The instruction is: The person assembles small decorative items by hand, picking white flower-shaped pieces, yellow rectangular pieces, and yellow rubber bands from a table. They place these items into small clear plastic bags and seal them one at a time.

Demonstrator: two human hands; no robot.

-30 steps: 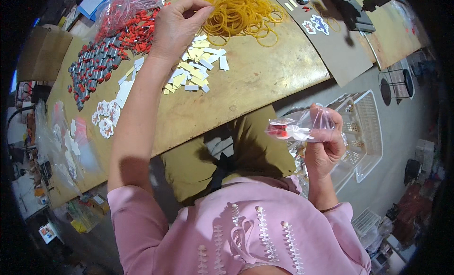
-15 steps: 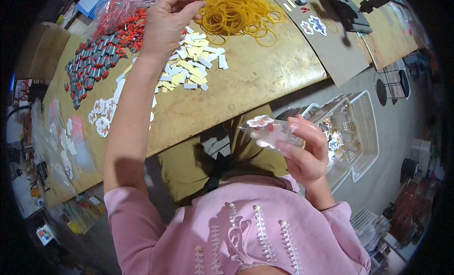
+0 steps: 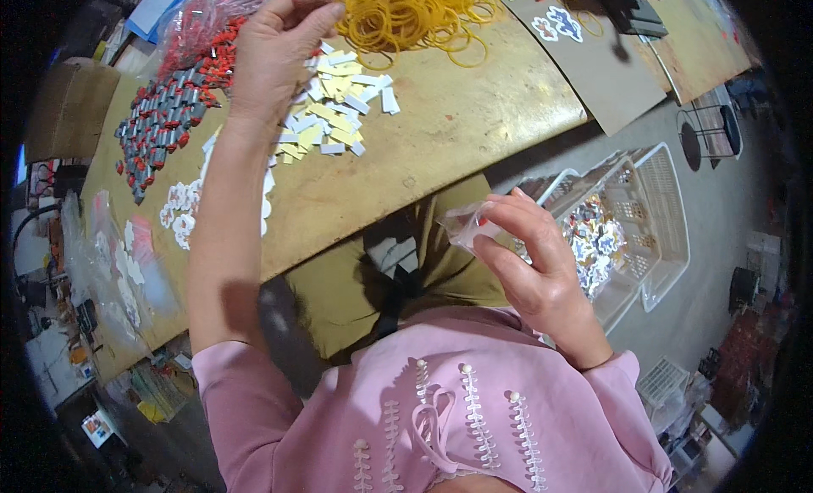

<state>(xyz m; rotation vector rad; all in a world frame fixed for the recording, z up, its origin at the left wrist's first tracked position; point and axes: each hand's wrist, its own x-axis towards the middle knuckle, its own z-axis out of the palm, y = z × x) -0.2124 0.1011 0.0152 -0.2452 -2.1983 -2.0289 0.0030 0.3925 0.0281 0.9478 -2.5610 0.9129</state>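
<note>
My left hand point(image 3: 275, 52) reaches over the table with thumb and forefinger pinched at the left edge of a heap of yellow rubber bands point(image 3: 406, 19). What the pinch holds, if anything, is too small to make out. Below that hand lies a loose pile of white and pale yellow small strips point(image 3: 334, 112). In front of my body, past the table edge, my right hand point(image 3: 533, 256) grips a small clear plastic bag point(image 3: 464, 225) between thumb and fingers. A bit of red shows inside the bag; the fingers hide the rest.
Grey-and-red small parts point(image 3: 165, 112) cover the table's left, beside printed cutouts point(image 3: 179, 207) and clear bags point(image 3: 110, 264). Down on my right stands a white plastic basket point(image 3: 669, 230) holding filled packets point(image 3: 597, 239). A grey board point(image 3: 593, 78) overhangs the table's right edge.
My left hand has drawn slightly left, toward the edge of the rubber bands. The right hand has turned the bag, and the printed cutout seen at its top no longer shows.
</note>
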